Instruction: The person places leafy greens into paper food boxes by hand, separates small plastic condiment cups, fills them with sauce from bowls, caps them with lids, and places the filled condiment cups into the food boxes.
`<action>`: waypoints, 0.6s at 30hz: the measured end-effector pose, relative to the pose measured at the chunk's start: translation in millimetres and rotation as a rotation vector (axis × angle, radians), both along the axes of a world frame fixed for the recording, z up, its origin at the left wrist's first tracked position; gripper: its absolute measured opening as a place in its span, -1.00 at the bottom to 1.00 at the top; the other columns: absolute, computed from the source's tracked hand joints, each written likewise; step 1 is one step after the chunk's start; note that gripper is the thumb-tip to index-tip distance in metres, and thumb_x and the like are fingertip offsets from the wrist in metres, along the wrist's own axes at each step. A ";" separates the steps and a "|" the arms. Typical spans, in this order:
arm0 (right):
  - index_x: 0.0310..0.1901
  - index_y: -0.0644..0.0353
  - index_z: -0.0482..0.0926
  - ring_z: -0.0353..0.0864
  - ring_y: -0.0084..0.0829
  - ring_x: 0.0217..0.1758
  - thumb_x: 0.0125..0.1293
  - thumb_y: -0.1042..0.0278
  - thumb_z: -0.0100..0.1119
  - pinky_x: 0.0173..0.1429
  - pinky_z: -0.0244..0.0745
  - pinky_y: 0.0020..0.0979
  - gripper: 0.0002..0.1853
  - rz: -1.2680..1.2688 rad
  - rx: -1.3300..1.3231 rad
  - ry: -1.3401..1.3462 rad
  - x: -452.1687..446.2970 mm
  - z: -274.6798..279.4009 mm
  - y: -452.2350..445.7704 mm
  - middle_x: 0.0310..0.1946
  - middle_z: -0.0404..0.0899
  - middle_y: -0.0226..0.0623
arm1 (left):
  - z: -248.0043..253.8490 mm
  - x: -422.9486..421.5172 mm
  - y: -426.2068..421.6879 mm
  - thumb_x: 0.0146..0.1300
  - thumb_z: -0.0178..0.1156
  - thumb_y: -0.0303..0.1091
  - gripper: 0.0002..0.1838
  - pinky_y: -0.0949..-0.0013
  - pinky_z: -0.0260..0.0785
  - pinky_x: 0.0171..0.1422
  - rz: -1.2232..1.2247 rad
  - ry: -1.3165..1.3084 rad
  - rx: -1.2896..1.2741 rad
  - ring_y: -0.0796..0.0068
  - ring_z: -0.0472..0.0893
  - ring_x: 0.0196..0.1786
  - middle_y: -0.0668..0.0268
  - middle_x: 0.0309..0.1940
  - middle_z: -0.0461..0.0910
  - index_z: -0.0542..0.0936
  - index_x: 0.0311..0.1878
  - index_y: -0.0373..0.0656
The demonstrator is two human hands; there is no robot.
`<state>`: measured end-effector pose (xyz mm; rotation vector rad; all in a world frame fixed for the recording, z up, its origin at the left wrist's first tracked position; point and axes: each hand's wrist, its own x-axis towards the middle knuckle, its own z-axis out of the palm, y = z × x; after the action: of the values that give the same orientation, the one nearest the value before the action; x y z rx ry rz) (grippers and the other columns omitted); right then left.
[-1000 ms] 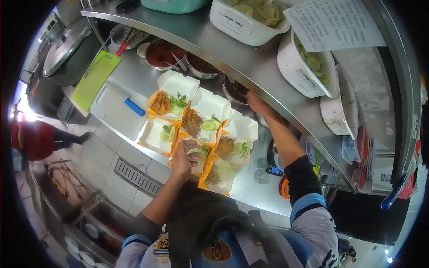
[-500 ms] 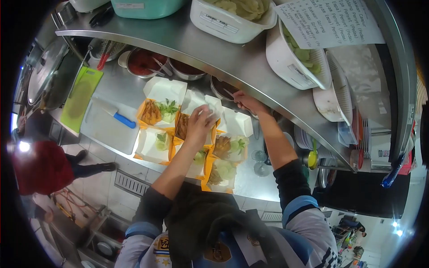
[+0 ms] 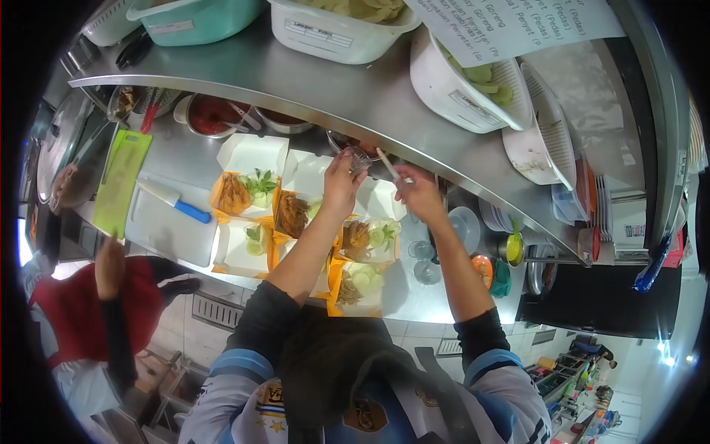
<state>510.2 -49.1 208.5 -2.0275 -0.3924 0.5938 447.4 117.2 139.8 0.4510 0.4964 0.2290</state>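
Note:
My left hand (image 3: 341, 186) pinches a small clear plastic cup (image 3: 360, 158) beside the rim of a metal sauce pot (image 3: 336, 140), partly under the shelf. My right hand (image 3: 420, 196) grips a spoon (image 3: 386, 163); its far end is over the pot, close to the cup. Below my hands stand several open takeaway boxes, white inside and orange outside. One box holds browned fried food (image 3: 294, 214), partly behind my left forearm. Another has fried food with greens (image 3: 261, 186). The front box (image 3: 362, 285) holds pale green slices and shredded food.
At left lie a white cutting board (image 3: 166, 237) with a blue-handled knife (image 3: 194, 211) and a green board (image 3: 122, 177). A pot of red sauce (image 3: 214, 115) stands behind. The metal shelf (image 3: 222, 74) overhangs, bearing tubs. Clear cups (image 3: 425, 270) stand right. A person in red (image 3: 96, 311) is at left.
My left hand has moved from over the boxes to the sauce pot with the clear cup. My right hand has drawn slightly back with the spoon. The person at left has come closer, reaching forward.

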 end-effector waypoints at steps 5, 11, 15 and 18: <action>0.00 0.27 0.62 0.66 0.01 -0.20 0.32 0.48 0.10 -0.08 0.56 -0.19 -0.74 0.260 -0.342 -0.864 -32.3 -4.5 -1.3 -0.14 0.63 -0.03 | -8.1 4.6 -0.9 0.50 -0.01 -0.17 -0.59 0.28 0.38 0.26 0.030 -0.036 -0.072 0.36 0.50 0.12 0.32 0.08 0.48 0.41 0.31 -0.10; 0.08 0.27 0.58 0.62 -0.04 -0.01 0.34 0.50 0.08 0.02 0.52 -0.15 -0.70 0.059 -0.222 -0.331 -16.5 12.3 8.9 -0.08 0.62 0.00 | -10.0 1.6 11.1 0.47 -0.05 -0.20 -0.61 0.28 0.39 0.24 0.043 -0.021 -0.125 0.33 0.53 0.09 0.28 0.07 0.53 0.44 0.27 -0.11; 0.06 0.27 0.59 0.62 0.03 0.02 0.40 0.35 0.03 0.14 0.46 -0.08 -0.70 0.146 -0.474 -0.709 30.1 -9.7 36.0 -0.06 0.63 0.04 | -17.8 -3.6 15.8 0.46 -0.06 -0.23 -0.60 0.32 0.42 0.18 0.064 -0.010 -0.176 0.30 0.57 0.04 0.23 0.05 0.55 0.44 0.28 -0.14; 0.02 0.28 0.58 0.58 0.12 0.06 0.42 0.24 0.00 0.23 0.39 -0.01 -0.67 0.133 -0.277 -0.916 58.0 -40.7 64.4 -0.07 0.64 0.07 | -29.5 -13.0 17.6 0.45 -0.07 -0.24 -0.59 0.33 0.43 0.18 0.109 0.011 -0.268 0.29 0.57 0.04 0.22 0.06 0.55 0.44 0.29 -0.15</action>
<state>568.2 15.3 167.8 -2.4689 -1.0281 -0.2706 434.4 134.7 110.3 0.1642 0.5542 0.2611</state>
